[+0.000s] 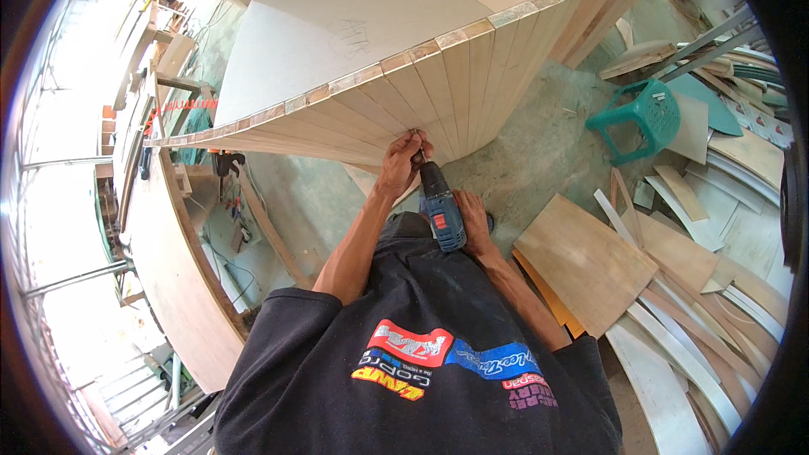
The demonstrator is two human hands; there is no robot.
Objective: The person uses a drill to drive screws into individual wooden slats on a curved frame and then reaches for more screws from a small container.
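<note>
A blue-and-black power drill (445, 212) points away from me, toward a curved panel of narrow wooden slats (425, 88). My right hand (474, 221) is at the drill's right side and grips it, with the handle hidden beneath the body. My left hand (398, 167) is closed in a pinch just ahead of the chuck, close to the slats. What those fingers hold is too small and covered to make out. The panel's top edge bears a row of mottled brownish strips (396, 62). Behind that edge lies a pale board (337, 34) with a pencilled mark.
A green plastic stool (636, 122) stands at the right on the concrete floor. Nearer me on that side are a square plywood piece (586, 263) and piled offcuts and curved strips (699, 329). A long wooden workbench (173, 278) runs along the left, near a coiled red hose (190, 104).
</note>
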